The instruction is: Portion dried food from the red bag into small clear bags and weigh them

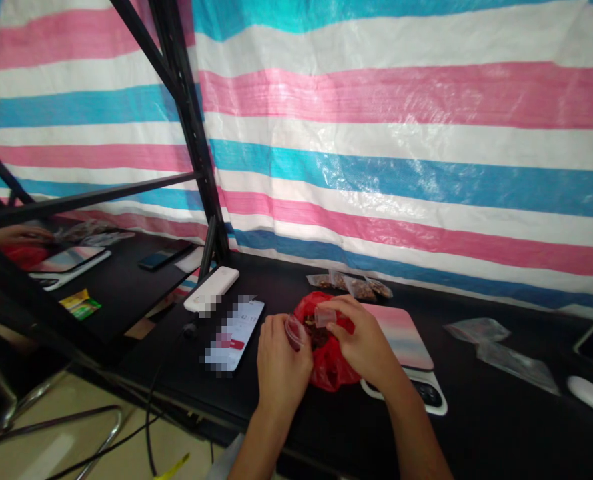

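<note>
A red plastic bag (332, 370) lies open on the black table, with dark brown bits (318, 338) inside. My right hand (359, 333) is over the bag's right side, its fingers closed round a small clear plastic cup (325, 317) tilted above the bits. At the bag's left edge, my left hand (283, 363) is closed on a clear plastic piece with a curved rim (295, 331); its exact kind I cannot make out. Right of the bag is a white kitchen scale (439, 400) with a pink and grey top plate (401, 333), partly behind my right hand.
Filled clear bags (359, 287) lie behind the red bag. Flat clear bags (516, 363) are on the right, near a white object (592, 398). A phone (239, 333) and a white power bank (211, 289) lie left. Beyond the black frame (191, 127), another person's hand (19, 235) shows.
</note>
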A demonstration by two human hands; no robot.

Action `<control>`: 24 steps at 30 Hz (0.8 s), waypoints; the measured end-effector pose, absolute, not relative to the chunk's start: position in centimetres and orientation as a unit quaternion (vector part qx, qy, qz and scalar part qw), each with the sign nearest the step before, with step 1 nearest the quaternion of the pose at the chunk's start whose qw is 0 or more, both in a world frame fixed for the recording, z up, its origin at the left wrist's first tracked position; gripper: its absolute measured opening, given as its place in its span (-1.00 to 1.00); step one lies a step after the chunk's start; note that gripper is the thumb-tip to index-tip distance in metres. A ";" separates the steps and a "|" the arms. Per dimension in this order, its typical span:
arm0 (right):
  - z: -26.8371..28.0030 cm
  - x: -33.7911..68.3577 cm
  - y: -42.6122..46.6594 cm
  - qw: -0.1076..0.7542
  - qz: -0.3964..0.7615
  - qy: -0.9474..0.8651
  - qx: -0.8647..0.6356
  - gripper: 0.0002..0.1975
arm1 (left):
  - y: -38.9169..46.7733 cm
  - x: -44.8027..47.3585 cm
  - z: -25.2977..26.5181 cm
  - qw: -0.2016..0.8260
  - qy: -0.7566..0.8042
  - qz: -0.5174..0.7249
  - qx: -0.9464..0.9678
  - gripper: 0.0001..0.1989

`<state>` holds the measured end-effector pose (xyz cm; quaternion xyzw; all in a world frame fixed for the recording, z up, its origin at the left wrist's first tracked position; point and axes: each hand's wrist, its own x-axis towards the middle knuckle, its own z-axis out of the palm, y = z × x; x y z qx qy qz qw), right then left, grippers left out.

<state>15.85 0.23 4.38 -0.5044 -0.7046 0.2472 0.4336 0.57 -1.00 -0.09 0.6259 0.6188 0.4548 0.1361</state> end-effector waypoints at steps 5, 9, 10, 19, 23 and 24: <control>2.9 16.7 0.8 0.303 0.155 -0.722 -0.602 -0.57 | 0.2 0.6 -0.4 0.232 0.613 0.453 0.604 -0.93; 2.4 16.0 1.0 0.277 0.135 -0.727 -0.614 -0.48 | 1.8 1.2 -0.7 0.328 0.575 0.443 0.605 -0.91; 2.2 15.8 1.1 0.282 0.145 -0.724 -0.612 -0.47 | 2.1 1.4 -0.8 0.351 0.560 0.451 0.599 -0.90; 1.5 15.4 1.1 0.333 0.208 -0.700 -0.597 -0.51 | 3.1 1.8 -1.0 0.492 0.454 0.562 0.486 -0.87; 1.5 15.9 1.2 0.384 0.268 -0.663 -0.584 -0.58 | 2.8 1.4 -0.6 0.478 0.462 0.570 0.483 -0.81; 1.5 16.1 1.2 0.401 0.290 -0.649 -0.578 -0.59 | 2.6 1.3 -0.6 0.449 0.472 0.574 0.497 -0.82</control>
